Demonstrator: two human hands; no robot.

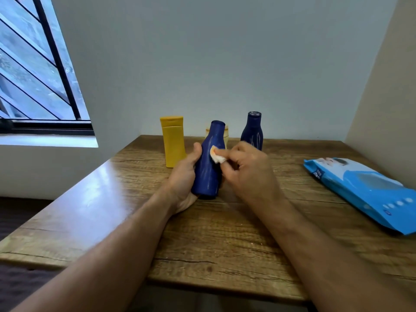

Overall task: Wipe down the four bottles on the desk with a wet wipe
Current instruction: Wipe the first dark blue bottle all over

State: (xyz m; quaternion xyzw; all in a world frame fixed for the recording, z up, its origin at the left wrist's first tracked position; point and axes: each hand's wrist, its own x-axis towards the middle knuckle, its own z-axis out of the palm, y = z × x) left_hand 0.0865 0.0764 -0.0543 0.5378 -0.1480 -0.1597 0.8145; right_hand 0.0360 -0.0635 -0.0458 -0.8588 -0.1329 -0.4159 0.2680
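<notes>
The left hand (183, 176) is curled around the lower body of a dark blue bottle (209, 161), thumb up along its left side, holding it tilted a little to the right, its base low over the worktop (225, 239). The right hand (245, 170) pinches a small folded wet wipe (217, 156) between thumb and fingers and presses it on the bottle's shoulder. Behind the hands stand three more bottles: a yellow bottle (173, 143) to the left, a pale cream bottle (226, 134) mostly hidden behind the held one, and a second dark blue bottle (253, 131) to the right. The worktop is of brown wood grain and sits in a corner of plain walls. A blue pack of wipes (364, 190) lies flat at the right edge; its white writing is too blurred to read. A barred window (38, 70) is on the left.
</notes>
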